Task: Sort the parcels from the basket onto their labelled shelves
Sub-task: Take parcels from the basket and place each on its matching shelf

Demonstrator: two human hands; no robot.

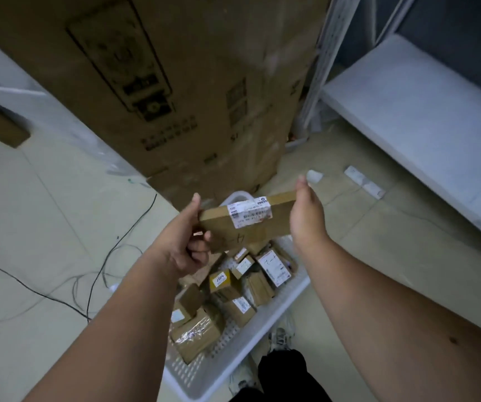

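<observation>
— Hands? Parcel?
— Left hand [188,242] pinches parcel [248,220] end; right hand [306,216], fingers straight, presses the other end. White label blurred.
— Below the hands?
— Basket [277,311]; one label reads "2004" [220,277].

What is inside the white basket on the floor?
The white basket holds many small cardboard parcels, several labelled, one marked 2004. The held parcel and left hand cover its far end.

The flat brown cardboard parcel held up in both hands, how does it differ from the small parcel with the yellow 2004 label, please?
The flat brown cardboard parcel is larger, thin, held above the white plastic basket; the small parcel with the yellow label is blockier and lies inside. Both are brown cardboard.
</observation>
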